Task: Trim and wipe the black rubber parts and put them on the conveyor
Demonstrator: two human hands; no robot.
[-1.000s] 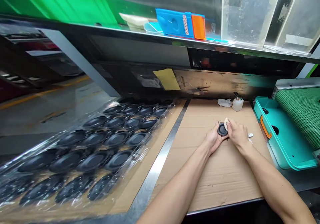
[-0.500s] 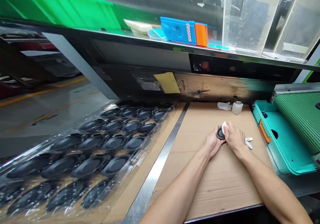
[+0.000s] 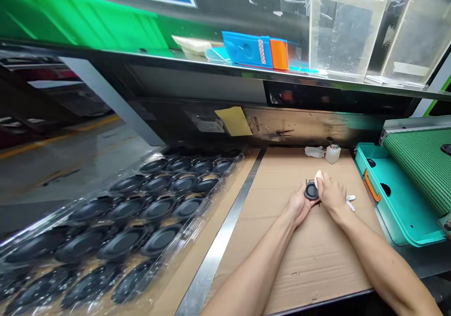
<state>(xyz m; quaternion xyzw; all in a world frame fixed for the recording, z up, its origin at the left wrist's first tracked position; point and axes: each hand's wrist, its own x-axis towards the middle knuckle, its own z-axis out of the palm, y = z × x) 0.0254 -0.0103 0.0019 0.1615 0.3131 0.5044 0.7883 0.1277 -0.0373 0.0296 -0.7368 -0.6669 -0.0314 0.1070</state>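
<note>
My left hand (image 3: 299, 203) is closed on a small round black part (image 3: 311, 191) with a raised rim, held above the cardboard sheet (image 3: 268, 255). In my right hand (image 3: 331, 195) is a folded white cloth or pad (image 3: 319, 177), pinched at the edge of the black part. Whether it is cloth or sponge I cannot tell. Just right of my right hand, a small white piece (image 3: 350, 202) lies on the cardboard.
Clear plastic trays (image 3: 211, 198) with rows of black round parts lie left. A pump bottle (image 3: 333, 152) and crumpled white wipe (image 3: 314, 151) stand behind. At right are a teal bin (image 3: 405, 227) and green conveyor belt (image 3: 423, 151). A metal shelf (image 3: 211, 67) overhangs.
The black part now shows more of its face beside the white pad. My right hand has shifted slightly along its edge. The whole view has moved a little.
</note>
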